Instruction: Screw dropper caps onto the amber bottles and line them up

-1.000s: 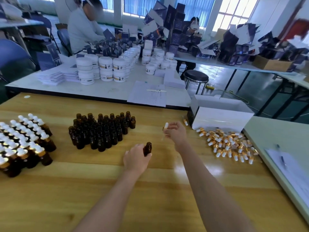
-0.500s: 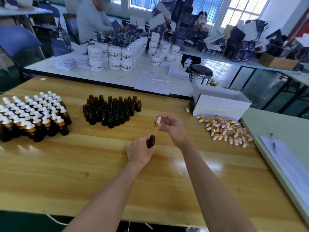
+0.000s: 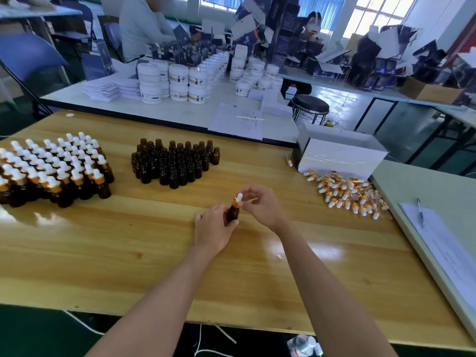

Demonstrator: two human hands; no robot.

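Near table edge: left hand (image 3: 211,228) grips one amber bottle (image 3: 233,213) upright; right hand (image 3: 260,206) pinches dropper cap (image 3: 238,198) onto its neck. Beyond: capped bottles (image 3: 51,171) ranked left, uncapped bottles (image 3: 175,161) centre, loose caps (image 3: 347,191) right; roughly half done

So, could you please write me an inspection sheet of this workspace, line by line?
Surface: glossy wooden tabletop, in use.
Job's things: small amber glass bottle with a white-bulbed gold dropper cap on its neck; block of capped amber bottles at left; cluster of uncapped amber bottles in the middle; heap of loose dropper caps at right.
Clutter: open white cardboard box behind the heap; pen on paper sheets at far right.
Grippers: left hand grips the bottle; right hand pinches the cap.
Cables: white cable below the near edge.
Surroundings: white plastic jars on the next table; black round stool; seated person.
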